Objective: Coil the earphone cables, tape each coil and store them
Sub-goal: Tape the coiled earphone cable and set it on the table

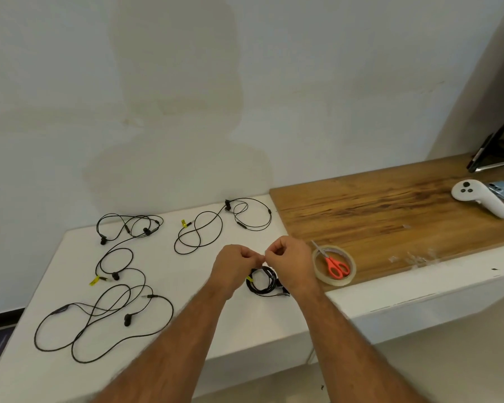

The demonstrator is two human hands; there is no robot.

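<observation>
Both hands are raised just above the white table point(192, 324), fingertips meeting. My left hand point(234, 267) and my right hand point(291, 263) each pinch one end of a small, barely visible strip of clear tape point(264, 258). Directly below them lies a coiled black earphone point(264, 286) with a yellow tag. Three loose black earphones lie uncoiled: one at the back left point(128, 228), one at the back middle point(224, 225) and one at the front left point(99, 321). A roll of clear tape point(317, 270) sits right of my right hand.
Orange-handled scissors point(336, 267) lie across the tape roll on the wooden top point(390, 216). Tape scraps point(413, 258) lie near its front edge. A white controller point(480, 199) and a dark screen point(501, 146) stand at the far right. A wall closes the back.
</observation>
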